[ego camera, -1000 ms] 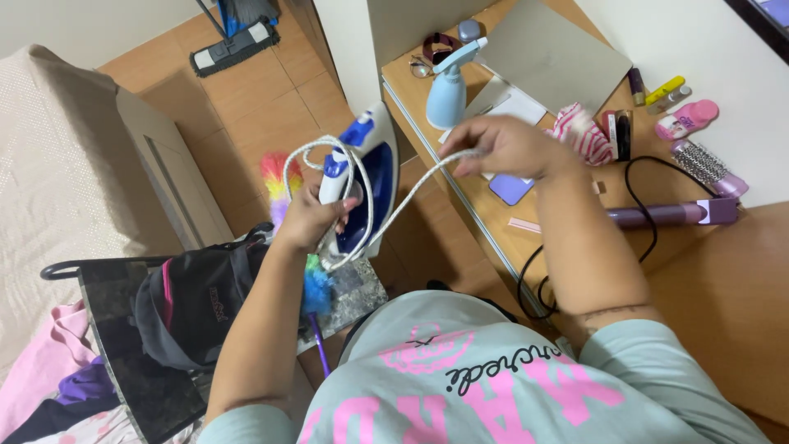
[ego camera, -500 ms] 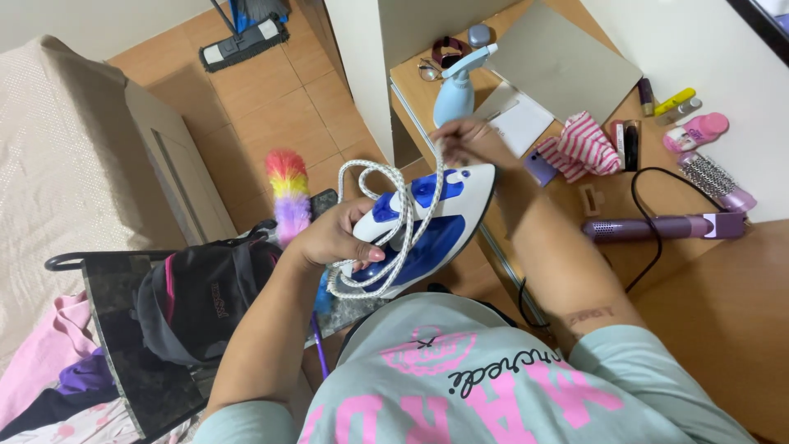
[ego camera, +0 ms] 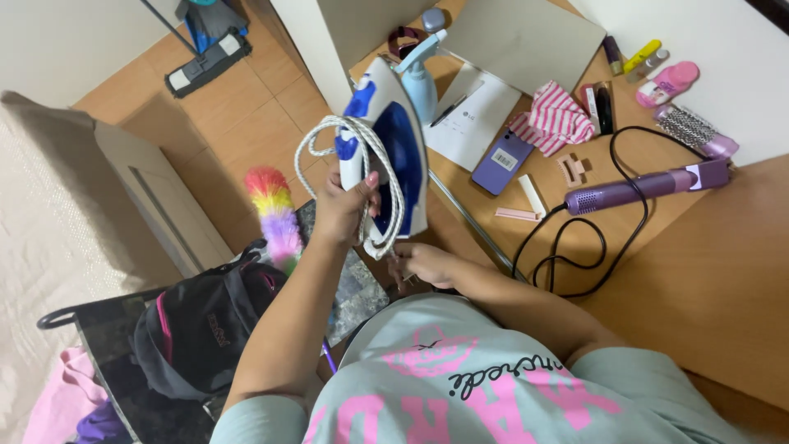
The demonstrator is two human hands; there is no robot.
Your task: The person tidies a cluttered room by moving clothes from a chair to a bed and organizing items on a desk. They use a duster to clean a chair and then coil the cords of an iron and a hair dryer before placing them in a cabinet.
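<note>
Head view, read left to right. At far left lies a beige bed (ego camera: 41, 247); below it a black backpack (ego camera: 201, 329) sits on a dark chair, with pink cloth (ego camera: 57, 403) at the corner. A rainbow duster (ego camera: 275, 214) stands beside the backpack over the tiled floor (ego camera: 238, 115), and a flat mop head (ego camera: 209, 59) rests on the tiles farther back.

Centre: my left hand (ego camera: 345, 210) holds the blue-and-white steam iron (ego camera: 390, 140) raised, nose up, at the near edge of the counter (ego camera: 699, 271). Its fingers are clamped around the iron's body and the white cord (ego camera: 329, 136) looped over it. My right hand (ego camera: 427, 265) sits just below the iron's heel, fingers curled together near the cord's end; I cannot tell whether they pinch it.

Risk, as I judge it: the cord loops hang loosely and could slide off the iron, since only one hand pins them; the tilted iron could also strike the light-blue spray bottle (ego camera: 419, 70) just behind it.

Right: the wooden counter is crowded. It carries a white paper sheet (ego camera: 468, 111), a purple phone (ego camera: 501, 160), a pink striped cloth (ego camera: 555, 123), a purple hair-styling wand (ego camera: 649, 187) with its black cable (ego camera: 575, 247) coiled toward the edge, a roller brush (ego camera: 694, 131) and small cosmetics against a white wall (ego camera: 723, 41).
</note>
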